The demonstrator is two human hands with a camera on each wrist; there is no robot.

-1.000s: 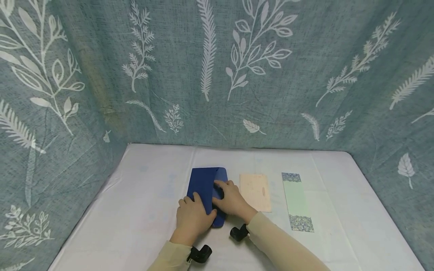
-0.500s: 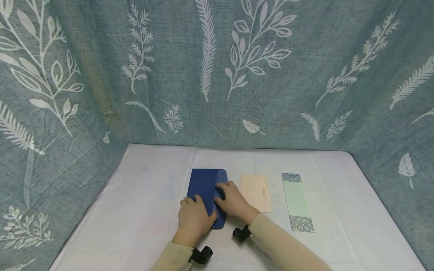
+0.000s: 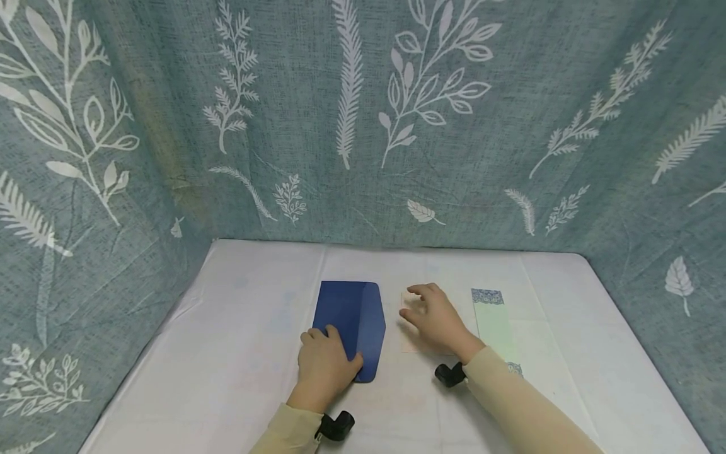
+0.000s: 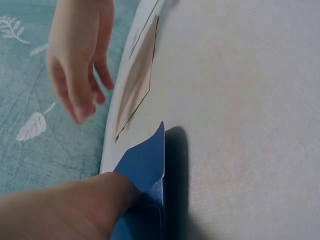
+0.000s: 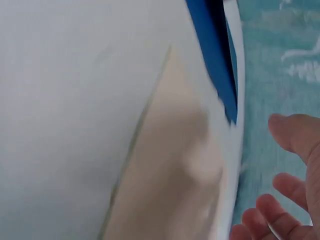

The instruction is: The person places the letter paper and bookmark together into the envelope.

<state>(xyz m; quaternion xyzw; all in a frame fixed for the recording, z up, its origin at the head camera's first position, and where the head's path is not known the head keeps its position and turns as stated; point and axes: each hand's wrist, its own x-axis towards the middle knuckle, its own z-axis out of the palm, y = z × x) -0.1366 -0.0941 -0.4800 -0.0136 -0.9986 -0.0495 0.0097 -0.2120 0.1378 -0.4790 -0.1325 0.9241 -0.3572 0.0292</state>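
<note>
A dark blue envelope (image 3: 339,306) lies on the table, its flap (image 3: 371,328) spread out to the right. My left hand (image 3: 324,369) holds the envelope's lower left part, thumb across its face near the fold. In the left wrist view the envelope's near edge (image 4: 161,170) stands a little off the cloth and casts a shadow; the other fingers are hidden there. To the right, my right hand (image 3: 439,318) hovers over a beige card (image 5: 160,170), fingers apart and loosely bent with nothing in them. The hand hides most of that card in the head view.
A pale green paper strip (image 3: 492,325) with blue patterned ends lies farther right, partly behind the right forearm. White cloth (image 3: 244,328) covers the table. A teal leaf-print curtain (image 3: 312,126) rises at the back and sides. Black wrist cameras (image 3: 337,425) sit under both wrists.
My right hand has let go of the envelope's flap and moved right, over the beige card. The flap, earlier folded up, now lies spread out. My left hand stays on the envelope.
</note>
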